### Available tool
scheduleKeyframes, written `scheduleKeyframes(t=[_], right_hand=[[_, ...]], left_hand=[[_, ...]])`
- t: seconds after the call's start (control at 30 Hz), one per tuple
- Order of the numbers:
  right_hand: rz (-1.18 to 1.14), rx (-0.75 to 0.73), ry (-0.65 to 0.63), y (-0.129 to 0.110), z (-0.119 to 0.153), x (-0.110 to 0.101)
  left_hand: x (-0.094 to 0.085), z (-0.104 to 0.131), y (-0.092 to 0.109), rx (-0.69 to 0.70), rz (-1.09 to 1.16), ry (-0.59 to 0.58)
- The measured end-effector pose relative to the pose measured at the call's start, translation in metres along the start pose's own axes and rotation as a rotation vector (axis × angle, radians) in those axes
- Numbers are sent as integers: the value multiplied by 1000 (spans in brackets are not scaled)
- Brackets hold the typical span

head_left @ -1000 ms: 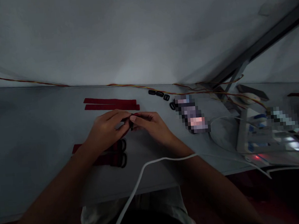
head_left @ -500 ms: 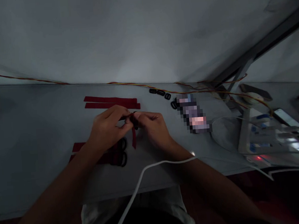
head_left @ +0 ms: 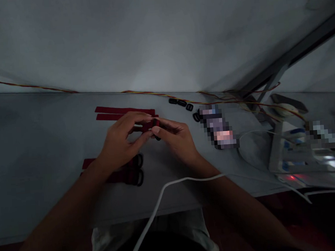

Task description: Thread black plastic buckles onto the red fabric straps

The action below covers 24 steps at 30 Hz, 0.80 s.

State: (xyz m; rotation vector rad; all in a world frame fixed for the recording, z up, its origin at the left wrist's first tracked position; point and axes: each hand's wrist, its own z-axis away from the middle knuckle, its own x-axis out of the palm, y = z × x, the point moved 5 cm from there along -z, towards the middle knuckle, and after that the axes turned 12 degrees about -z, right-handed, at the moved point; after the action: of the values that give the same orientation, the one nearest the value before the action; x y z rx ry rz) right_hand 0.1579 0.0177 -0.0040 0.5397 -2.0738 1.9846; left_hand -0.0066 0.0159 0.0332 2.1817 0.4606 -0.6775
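Note:
Between my two hands is a red strap with a black buckle at its right end. My left hand pinches the strap from the left, fingers arched over it. My right hand closes on the buckle end, thumb in front. Below my left hand lie red straps with black rings at their right ends, partly hidden by my forearm. Behind the hands, two flat red strips lie side by side, their near right part covered by my fingers.
Several loose black buckles lie near the wall, beside twisted wires. A blurred-out phone-like object is to the right. A white cable crosses in front of my right forearm. A white power strip stands farther right.
The hanging red strap end no longer shows below my fingers. The strap now lies level between my hands, and the buckle shows upright at my right fingertips.

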Motion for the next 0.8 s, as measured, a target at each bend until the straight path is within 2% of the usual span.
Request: scheduleKeyframes(t=[0.13,0.27,0.37,0.47,0.57,0.7,0.8], right_hand=[[99,-51,-77,-7,0,-1],[115,-34,-102,-3,-2,-8],[207,-29,-90,-2,-2,-12],[265,-30,-142,-6,-1,-11],[252,-4,-199,-8,-1,-10],[221,-1,-152,-10,-3,-13],[121,83,-132,-7,-4,-14]], left_hand=[[-1,-1,-13,-43,121,-134],[-7,-2,-21,-11,29,-219],[-6,-1,-18,74,-46,-262],[-4,0,-15,145,-118,-254],[-1,1,-16,153,-142,-208],[-1,1,-17,127,-134,-146],[0,0,-18,62,-150,-171]])
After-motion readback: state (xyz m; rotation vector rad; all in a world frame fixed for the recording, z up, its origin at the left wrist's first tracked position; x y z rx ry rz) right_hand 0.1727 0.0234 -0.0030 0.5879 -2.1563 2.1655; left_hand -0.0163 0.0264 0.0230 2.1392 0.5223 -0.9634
